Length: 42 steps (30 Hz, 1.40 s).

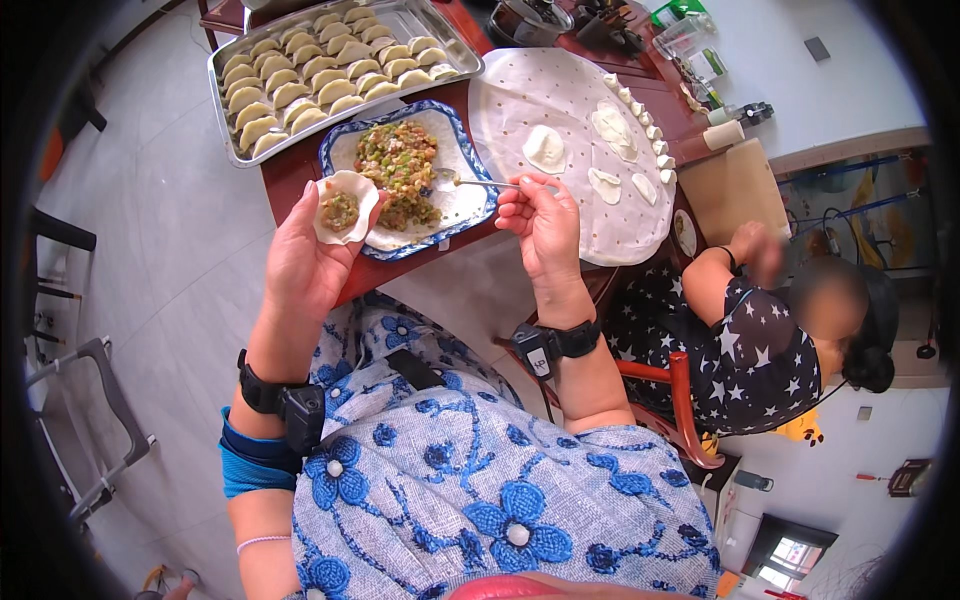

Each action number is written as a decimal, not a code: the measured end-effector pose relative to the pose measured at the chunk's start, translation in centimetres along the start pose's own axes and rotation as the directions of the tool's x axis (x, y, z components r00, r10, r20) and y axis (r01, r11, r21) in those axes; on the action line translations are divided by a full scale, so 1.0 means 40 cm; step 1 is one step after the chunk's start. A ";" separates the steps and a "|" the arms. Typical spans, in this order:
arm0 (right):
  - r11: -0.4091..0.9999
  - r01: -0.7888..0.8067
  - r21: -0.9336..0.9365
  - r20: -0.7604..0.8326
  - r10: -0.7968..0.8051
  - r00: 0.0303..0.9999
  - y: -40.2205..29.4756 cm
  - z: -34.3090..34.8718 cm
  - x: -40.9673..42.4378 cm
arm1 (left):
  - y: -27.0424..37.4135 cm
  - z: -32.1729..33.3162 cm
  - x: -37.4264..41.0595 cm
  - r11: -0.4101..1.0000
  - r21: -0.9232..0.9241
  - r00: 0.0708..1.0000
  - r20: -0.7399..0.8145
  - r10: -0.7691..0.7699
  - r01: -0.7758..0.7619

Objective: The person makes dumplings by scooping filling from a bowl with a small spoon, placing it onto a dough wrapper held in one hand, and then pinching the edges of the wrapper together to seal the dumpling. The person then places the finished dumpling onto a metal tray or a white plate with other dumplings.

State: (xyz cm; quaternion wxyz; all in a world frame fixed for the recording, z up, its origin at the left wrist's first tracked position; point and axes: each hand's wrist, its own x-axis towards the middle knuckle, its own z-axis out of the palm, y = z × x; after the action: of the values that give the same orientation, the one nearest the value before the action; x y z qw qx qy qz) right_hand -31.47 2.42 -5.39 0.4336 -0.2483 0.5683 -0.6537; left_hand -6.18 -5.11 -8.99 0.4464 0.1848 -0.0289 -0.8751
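Note:
My left hand (311, 247) holds a round dough wrapper (365, 193) on its palm and fingers, with a small mound of chopped filling (340, 211) at its middle. Between the thumb and fingers of my right hand (544, 217) is the handle of a metal spoon (480, 182). The spoon's bowl end is over a blue-rimmed, square white dish (469, 206). Inside that dish, a heap of chopped meat and green vegetable filling (397, 161) lies mostly on the left side. The dish stands right behind the wrapper, near the table's front edge.
A metal tray (442, 22) with rows of folded dumplings (334, 56) lies at the back left. Flat wrappers (613, 131) and small dough pieces (645, 116) rest on a round dotted cloth (517, 82). Another person (742, 337) sits to the right beside a wooden chair (681, 405).

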 end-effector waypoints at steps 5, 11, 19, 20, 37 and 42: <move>0.995 0.022 0.100 0.013 -0.023 1.000 -0.014 0.005 -0.004 | -0.005 0.012 0.000 1.000 0.012 1.000 -0.023 0.004 -0.004; 0.977 0.191 0.100 0.103 -0.201 0.974 -0.055 0.062 -0.057 | -0.019 0.020 0.006 0.999 0.050 0.998 -0.064 0.004 -0.001; -0.101 0.966 -0.237 0.891 -0.420 0.175 -0.018 0.146 -0.146 | -0.027 0.065 0.001 0.999 0.049 0.999 -0.053 0.002 0.001; -0.097 0.965 -0.243 0.880 -0.440 0.177 -0.017 0.145 -0.146 | -0.026 0.064 0.000 0.999 0.049 0.999 -0.048 -0.001 0.003; 0.159 0.918 -0.362 0.710 -0.591 0.382 -0.024 0.131 -0.140 | -0.024 0.029 0.007 0.999 0.049 0.999 0.040 -0.008 0.006; 0.996 0.064 -0.056 0.282 -0.046 0.958 -0.030 0.127 -0.100 | -0.024 0.035 -0.001 0.996 0.077 0.992 0.114 -0.051 0.043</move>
State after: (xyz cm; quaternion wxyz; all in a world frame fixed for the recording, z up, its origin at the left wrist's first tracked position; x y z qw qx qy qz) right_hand -25.67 3.12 -2.40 0.4834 -0.3680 0.5147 -0.6050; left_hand -7.38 -4.68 -7.87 0.4160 0.1507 -0.0832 -0.8929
